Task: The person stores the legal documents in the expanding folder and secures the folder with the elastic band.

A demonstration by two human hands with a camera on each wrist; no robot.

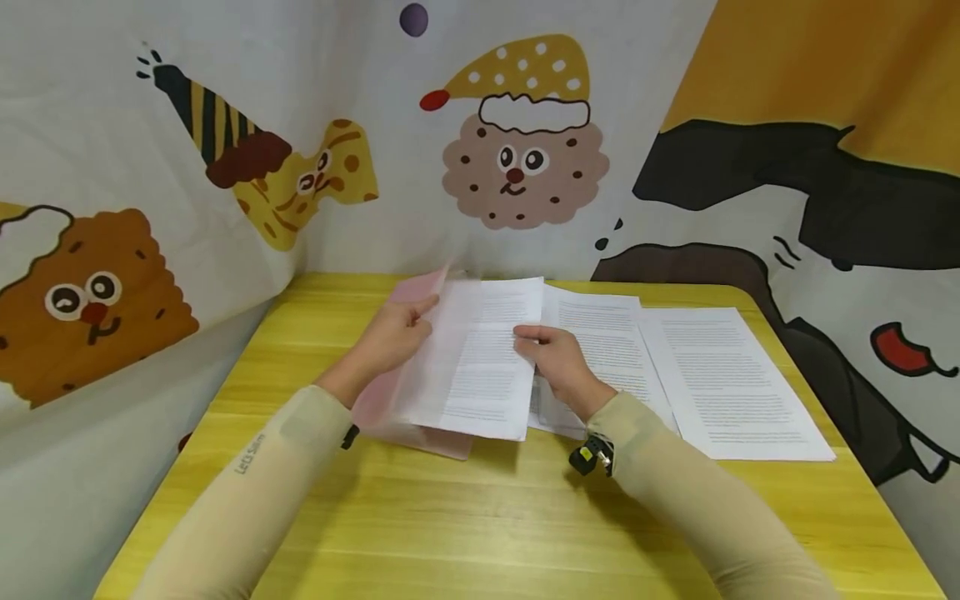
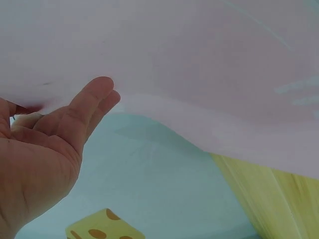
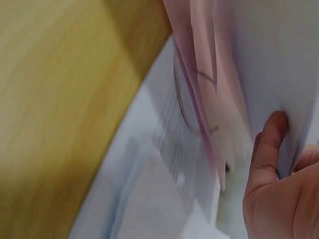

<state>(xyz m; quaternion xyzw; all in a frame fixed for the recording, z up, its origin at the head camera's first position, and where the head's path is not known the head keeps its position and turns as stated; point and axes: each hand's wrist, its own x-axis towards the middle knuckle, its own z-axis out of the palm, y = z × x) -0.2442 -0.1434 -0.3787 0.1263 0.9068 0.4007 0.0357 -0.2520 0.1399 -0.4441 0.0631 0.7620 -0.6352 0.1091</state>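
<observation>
A pink translucent folder [image 1: 375, 412] is tilted up off the table, with a printed sheet [image 1: 491, 358] lying partly behind its clear pinkish cover. My left hand [image 1: 390, 337] grips the folder's left edge; in the left wrist view, fingers [image 2: 99, 94] lie against the pale pink plastic. At the sheet's right edge, my right hand [image 1: 555, 362] pinches the paper between thumb and fingers. The right wrist view shows that hand [image 3: 279, 199] on the white paper, beside the folder's pink layers [image 3: 199, 74]. How many sheets it pinches cannot be told.
Two printed pages lie to the right on the yellow wooden table [image 1: 465, 533]: a nearer page [image 1: 607, 333], partly behind my right hand, and a farther page [image 1: 727, 383] by the table's right edge. A cartoon-printed curtain [image 1: 337, 50] hangs behind the table.
</observation>
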